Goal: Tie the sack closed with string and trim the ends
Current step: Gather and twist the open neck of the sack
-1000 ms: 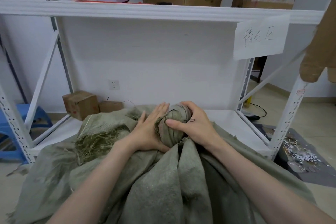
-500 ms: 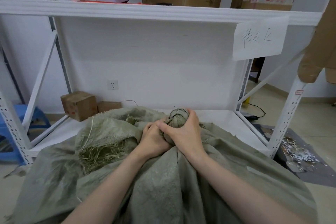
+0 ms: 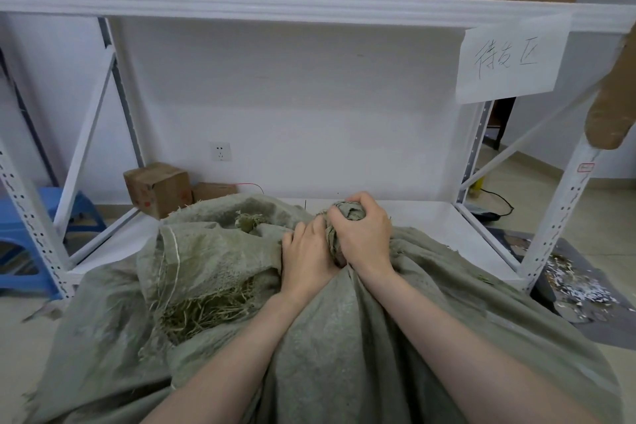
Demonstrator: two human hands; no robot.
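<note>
We hold the woven sack by its bunched neck, 5 o'clock off centre. Right hand fisted round it, left hand gripping cloth at its 8 o'clock. Probably soft, floppy, light; grab the neck. String not visible.

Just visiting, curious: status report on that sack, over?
Right hand grips the bunched sack neck. Left hand clutches it below. No tie visible. Straw shows through a gap, left side.
</note>
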